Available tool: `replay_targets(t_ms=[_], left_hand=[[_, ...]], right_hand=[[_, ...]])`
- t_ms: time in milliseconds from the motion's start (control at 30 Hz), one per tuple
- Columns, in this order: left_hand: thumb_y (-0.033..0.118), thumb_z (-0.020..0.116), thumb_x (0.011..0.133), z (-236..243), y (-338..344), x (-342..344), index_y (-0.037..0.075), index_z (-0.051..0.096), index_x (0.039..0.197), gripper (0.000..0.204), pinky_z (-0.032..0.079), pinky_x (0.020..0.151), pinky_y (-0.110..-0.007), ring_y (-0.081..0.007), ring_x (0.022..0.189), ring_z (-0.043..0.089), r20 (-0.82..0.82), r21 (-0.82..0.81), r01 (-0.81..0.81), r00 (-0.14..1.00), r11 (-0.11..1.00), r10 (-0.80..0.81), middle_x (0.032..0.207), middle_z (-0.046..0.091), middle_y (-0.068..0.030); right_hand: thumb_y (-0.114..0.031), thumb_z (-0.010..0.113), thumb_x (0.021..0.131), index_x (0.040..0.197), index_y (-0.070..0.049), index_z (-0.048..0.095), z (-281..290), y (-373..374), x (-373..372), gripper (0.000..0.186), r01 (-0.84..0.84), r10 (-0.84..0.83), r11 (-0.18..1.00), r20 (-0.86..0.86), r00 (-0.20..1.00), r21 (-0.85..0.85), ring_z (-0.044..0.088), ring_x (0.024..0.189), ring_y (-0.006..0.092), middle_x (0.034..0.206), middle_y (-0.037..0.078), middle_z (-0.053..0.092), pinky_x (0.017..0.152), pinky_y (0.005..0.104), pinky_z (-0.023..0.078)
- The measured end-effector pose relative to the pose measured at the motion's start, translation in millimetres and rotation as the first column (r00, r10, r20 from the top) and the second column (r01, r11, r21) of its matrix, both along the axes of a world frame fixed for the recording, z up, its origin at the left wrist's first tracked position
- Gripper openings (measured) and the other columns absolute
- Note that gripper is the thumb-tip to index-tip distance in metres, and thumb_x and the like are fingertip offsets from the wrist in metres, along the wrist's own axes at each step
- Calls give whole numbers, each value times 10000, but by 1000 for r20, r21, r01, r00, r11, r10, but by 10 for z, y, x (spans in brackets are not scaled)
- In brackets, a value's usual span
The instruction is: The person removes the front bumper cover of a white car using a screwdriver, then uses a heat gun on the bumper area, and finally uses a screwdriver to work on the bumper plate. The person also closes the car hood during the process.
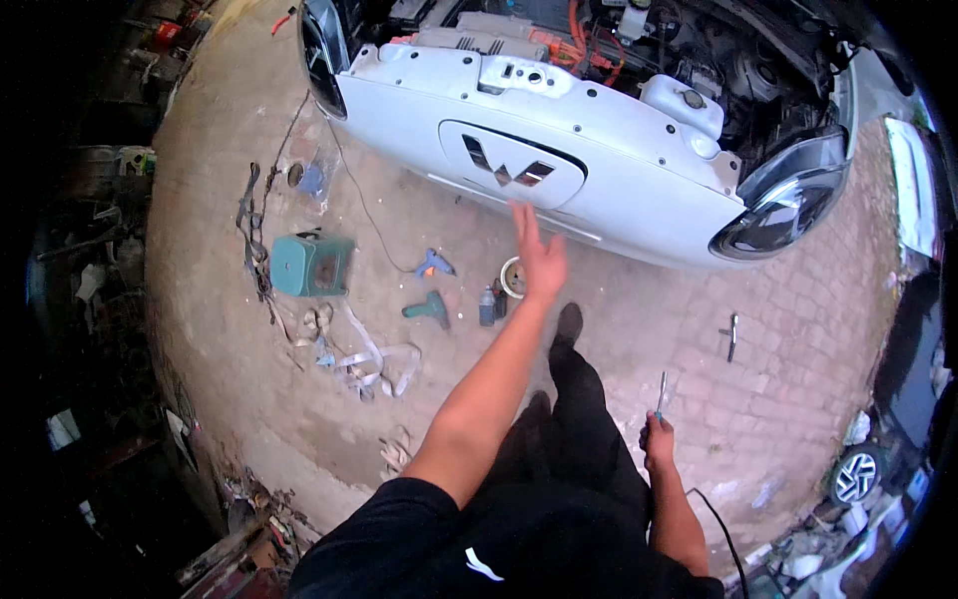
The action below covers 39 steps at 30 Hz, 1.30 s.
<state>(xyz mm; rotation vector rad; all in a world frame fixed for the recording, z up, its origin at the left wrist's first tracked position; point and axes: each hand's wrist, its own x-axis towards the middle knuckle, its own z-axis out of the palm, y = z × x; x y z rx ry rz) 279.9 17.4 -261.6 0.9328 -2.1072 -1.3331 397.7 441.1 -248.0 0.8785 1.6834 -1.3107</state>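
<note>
In front of me stands a white car front point(399, 120) with its engine bay point(559, 35) exposed. My left hand point(541, 262) is raised just before the lower edge of the front panel, below the chrome emblem point(504, 165). Its fingers are stretched out and it holds nothing; whether the fingertips touch the panel I cannot tell. Low at my right side, my right hand point(658, 445) is closed round the handle of a slim tool with a metal shaft point(664, 387). The shaft points up and away from me. Its exact kind is unclear.
On the paving lie a blue glue gun point(436, 264), a green heat gun point(429, 309), a bottle point(487, 306), a tape roll point(512, 278) and tangled straps point(374, 361). A teal stool point(297, 266) stands left. A dark tool point(733, 337) and a wheel cover point(856, 477) are right.
</note>
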Motion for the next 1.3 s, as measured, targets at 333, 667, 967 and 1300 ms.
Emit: replay_targets(t_ms=[333,667,967,1300], left_hand=[[94,573,844,-55,-256,293,-61,466,1397,584,298,1158,-366,-364,1440,312,-9,100,122,992,987,-122,1556,293,-266],[346,741,826,1972,1884,2944,23,479,1278,614,508,847,-375,-235,958,633,-436,328,909,388,258,-812,1047,651,-167],[380,689,843,5066,3451,4849,-16,499,1343,665,492,858,-455,-388,991,603,178,-464,548,-712,-696,-679,1095,622,-229],[321,624,897,6017,4034,6040,-32,618,986,364,490,723,-487,-378,807,632,-299,-896,323,-946,-305,-124,883,656,-235]], right_hand=[[-289,590,978,751,-174,436,244,-206,-20,298,41,-48,998,-132,990,-51,321,421,71,558,-62,360,391,252,226],[-284,580,961,782,-153,466,-79,-618,779,249,394,-446,892,-293,846,-221,338,407,90,544,-38,379,361,262,232],[-246,640,918,784,-107,516,552,-603,2148,229,99,-117,993,-519,847,-63,352,387,83,558,-37,428,351,270,224],[-341,670,895,884,-6,639,1375,284,3181,337,-471,730,682,-475,492,560,647,716,279,737,107,673,672,445,487]])
